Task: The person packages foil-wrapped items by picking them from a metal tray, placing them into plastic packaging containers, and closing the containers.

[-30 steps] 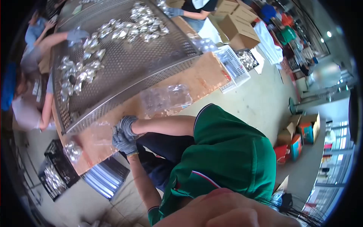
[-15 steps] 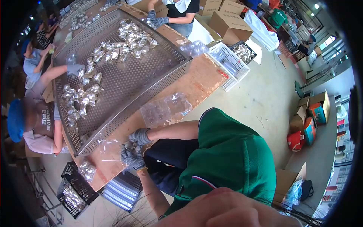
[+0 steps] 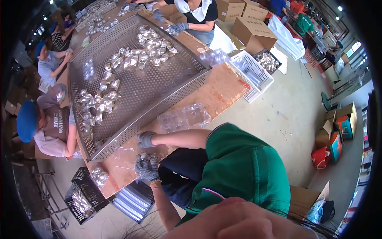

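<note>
My left hand [image 3: 147, 168], in a grey knit glove, is closed around a small silvery foil-like piece [image 3: 153, 159] near the table's edge. Just above it in the view, my gloved right hand [image 3: 146, 139] has its fingers curled beside the tray's rim; what they hold is hidden. The two hands are apart. On the wooden table [image 3: 227, 89] lies a clear plastic tray [image 3: 184, 118], with thin clear scraps left of my hands. A clear pack of silvery pieces [image 3: 99, 176] rests at the near left corner.
A large perforated metal tray [image 3: 159, 85] holds many foil-wrapped pieces [image 3: 157, 46]. Co-workers [image 3: 53, 127] sit left and across. Black crates [image 3: 85, 199] and a crate of clear plastic trays [image 3: 131, 202] stand below the table. Beyond its right end are a white basket [image 3: 254, 75] and cartons [image 3: 254, 34].
My hands, together before, have come apart, my right hand now farther up from my left. The left co-worker's hand has drawn back from the metal tray with a clear pack. The whole view has shifted.
</note>
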A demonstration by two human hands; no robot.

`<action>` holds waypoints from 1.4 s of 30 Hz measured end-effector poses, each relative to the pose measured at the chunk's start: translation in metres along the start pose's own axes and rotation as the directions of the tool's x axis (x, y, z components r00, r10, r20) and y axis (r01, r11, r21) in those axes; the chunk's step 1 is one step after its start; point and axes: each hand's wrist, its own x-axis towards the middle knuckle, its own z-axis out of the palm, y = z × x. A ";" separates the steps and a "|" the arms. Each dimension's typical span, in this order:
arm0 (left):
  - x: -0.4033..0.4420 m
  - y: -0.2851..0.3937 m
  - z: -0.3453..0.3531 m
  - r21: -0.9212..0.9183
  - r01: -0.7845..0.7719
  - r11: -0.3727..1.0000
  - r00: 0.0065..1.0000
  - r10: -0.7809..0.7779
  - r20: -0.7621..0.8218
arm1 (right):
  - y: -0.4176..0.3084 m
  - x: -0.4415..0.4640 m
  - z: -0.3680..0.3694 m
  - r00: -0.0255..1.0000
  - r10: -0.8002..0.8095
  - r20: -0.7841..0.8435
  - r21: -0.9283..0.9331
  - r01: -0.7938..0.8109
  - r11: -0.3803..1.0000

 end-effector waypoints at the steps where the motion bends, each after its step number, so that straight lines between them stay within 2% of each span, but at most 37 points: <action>1: 0.001 0.000 -0.003 0.004 0.024 1.000 0.999 -0.024 0.027 | -0.012 0.010 0.003 0.995 0.058 0.085 0.001 -0.058 0.998; 2: 0.002 -0.002 -0.006 0.012 0.034 0.999 0.999 -0.034 0.039 | -0.023 0.019 0.007 0.979 0.116 0.169 -0.008 -0.116 0.993; 3: 0.003 -0.004 -0.010 0.020 0.044 0.999 0.998 -0.045 0.051 | -0.029 0.034 0.023 0.980 0.111 0.168 -0.002 -0.112 0.994; 4: 0.003 -0.011 -0.015 0.286 -0.193 0.939 0.979 0.162 0.126 | -0.027 0.053 0.047 0.986 0.040 0.161 0.114 -0.059 0.992; 5: 0.003 -0.010 -0.016 0.408 -0.309 0.859 0.950 0.254 0.184 | -0.028 0.064 0.060 0.988 -0.034 0.148 0.226 -0.001 0.974; 6: 0.003 -0.009 -0.018 0.513 -0.418 0.750 0.909 0.341 0.240 | -0.035 0.061 0.056 0.988 -0.048 0.149 0.228 0.013 0.974; 8: -0.001 -0.002 -0.017 0.666 -0.618 0.418 0.772 0.482 0.415 | -0.047 0.038 0.040 0.963 -0.263 -0.063 0.474 0.261 0.841; 9: 0.005 -0.011 -0.024 0.675 -0.629 0.386 0.760 0.490 0.427 | -0.046 0.033 0.031 0.932 -0.347 -0.100 0.428 0.355 0.831; 10: 0.005 -0.006 -0.025 0.676 -0.625 0.390 0.763 0.488 0.423 | -0.044 0.021 0.019 0.933 -0.346 -0.094 0.428 0.352 0.832; 12: 0.010 0.003 -0.022 0.646 -0.743 0.174 0.629 0.510 0.586 | -0.033 -0.009 -0.009 0.858 -0.501 -0.111 0.475 0.489 0.732; 13: 0.020 -0.033 -0.036 0.523 -0.573 0.631 0.820 0.443 0.363 | -0.028 -0.022 -0.015 0.863 -0.494 -0.106 0.472 0.480 0.739; 14: 0.020 -0.030 -0.034 0.518 -0.569 0.639 0.822 0.437 0.364 | -0.023 -0.034 -0.020 0.820 -0.569 -0.061 0.170 0.570 0.804; 15: 0.020 -0.018 -0.027 0.594 -0.589 0.548 0.807 0.434 0.400 | -0.020 -0.044 -0.024 0.778 -0.628 0.014 -0.145 0.623 0.769; 16: 0.019 0.000 -0.017 0.661 -0.603 0.446 0.792 0.429 0.434 | -0.019 -0.055 -0.027 0.779 -0.627 0.019 -0.145 0.622 0.769; 17: 0.012 0.033 0.002 0.828 -0.485 0.283 0.874 0.181 0.450 | -0.019 -0.064 -0.030 0.671 -0.734 -0.104 -0.012 0.737 0.675; 18: 0.014 0.024 -0.001 0.828 -0.483 0.284 0.875 0.179 0.449 | -0.021 -0.073 -0.033 0.550 -0.798 -0.246 0.102 0.833 0.543; 20: 0.019 -0.001 -0.011 0.717 -0.552 0.426 0.824 0.414 0.388 | -0.025 -0.079 -0.038 0.587 -0.781 -0.214 0.090 0.807 0.583; 22: 0.002 0.000 -0.008 0.662 -0.526 0.534 0.847 0.405 0.345 | -0.024 -0.075 -0.031 0.555 -0.824 -0.117 -0.004 0.829 0.559; 24: -0.013 0.004 -0.009 0.826 -0.561 -0.063 0.701 0.495 0.513 | -0.019 -0.073 -0.021 0.516 -0.845 -0.144 -0.002 0.853 0.521; 26: -0.028 -0.002 -0.014 0.854 -0.520 -0.022 0.742 0.484 0.464 | -0.011 -0.072 -0.004 0.474 -0.864 -0.169 0.004 0.877 0.480; 28: -0.043 0.002 -0.012 0.842 -0.514 0.162 0.771 0.518 0.371 | -0.007 -0.078 0.009 0.483 -0.844 -0.235 -0.109 0.849 0.516; 29: -0.048 0.006 -0.012 0.850 -0.505 0.150 0.787 0.484 0.383 | -0.005 -0.080 0.015 0.486 -0.841 -0.238 -0.097 0.850 0.518; 30: -0.051 -0.009 -0.025 0.855 -0.496 0.148 0.794 0.476 0.378 | -0.007 -0.086 0.010 0.575 -0.791 -0.207 -0.024 0.806 0.592; 31: -0.055 -0.031 -0.043 0.807 -0.483 0.340 0.830 0.470 0.299 | -0.010 -0.089 0.008 0.655 -0.737 -0.167 0.047 0.752 0.658; 32: -0.057 -0.052 -0.062 0.724 -0.456 0.517 0.864 0.452 0.221 | -0.009 -0.087 0.013 0.654 -0.738 -0.166 0.059 0.754 0.654; 33: -0.059 -0.056 -0.052 0.494 -0.532 0.688 0.811 0.581 0.066 | -0.007 -0.084 0.019 0.656 -0.739 -0.152 0.038 0.751 0.659; 34: -0.057 -0.052 -0.049 0.500 -0.527 0.687 0.813 0.579 0.061 | -0.006 -0.082 0.019 0.658 -0.740 -0.138 0.015 0.749 0.663; 36: -0.064 -0.038 -0.045 0.648 -0.357 0.673 0.865 0.500 -0.043 | 0.000 -0.078 0.019 0.449 -0.855 -0.262 -0.198 0.842 0.502; 37: -0.067 0.006 -0.007 0.638 -0.418 0.646 0.814 0.579 -0.054 | -0.016 -0.085 0.001 0.335 -0.886 -0.322 -0.306 0.848 0.432; 38: -0.059 0.020 -0.005 0.787 -0.410 0.461 0.804 0.590 0.074 | -0.027 -0.091 -0.019 0.521 -0.831 -0.194 0.122 0.854 0.506; 40: -0.048 0.050 -0.001 0.919 -0.395 -0.009 0.745 0.582 0.326 | -0.044 -0.086 -0.033 0.683 -0.717 -0.140 0.433 0.694 0.576; 41: -0.042 0.048 -0.008 0.905 -0.425 -0.028 0.739 0.567 0.365 | -0.041 -0.084 -0.030 0.656 -0.722 -0.220 0.227 0.754 0.616; 42: -0.037 0.046 -0.014 0.889 -0.456 -0.045 0.731 0.550 0.403 | -0.034 -0.079 -0.020 0.695 -0.712 -0.101 0.064 0.718 0.693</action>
